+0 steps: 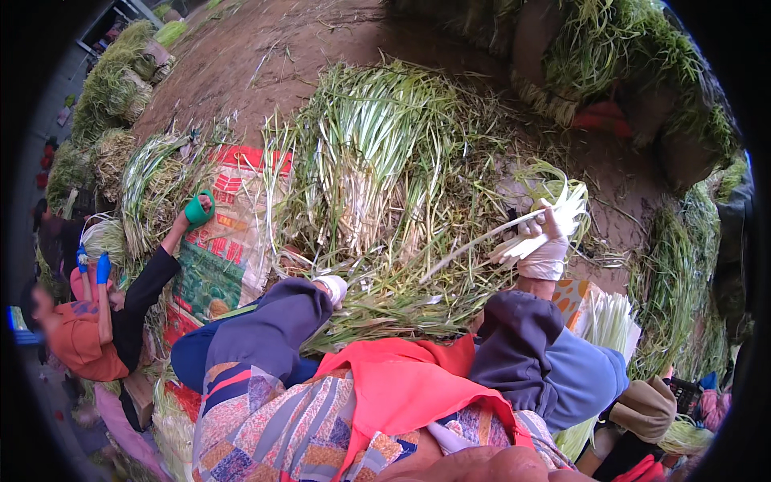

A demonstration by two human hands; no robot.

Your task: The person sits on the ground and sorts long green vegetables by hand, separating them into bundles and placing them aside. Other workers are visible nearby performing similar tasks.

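My right hand (545,235), in a whitish glove or wrap, grips a bunch of pale stripped stalks (569,208). One long stalk (473,246) sticks out from the bunch to the left and down. My left hand (334,288), with a white covering at the wrist, is by my left knee; its fingers are mostly hidden, so I cannot tell what it holds. In front of me lies a large heap of leafy green stalks with white bases (367,175), probably an allium. Loose leaves and trimmings (391,301) cover the ground between my hands.
A printed woven sack (232,232) lies to the left, with another person's foot in a green shoe (200,211) on it. That person sits in an orange top (81,343), wearing blue gloves (103,268). Right of me, a patterned box (571,298) stands beside pale stalks (608,325).
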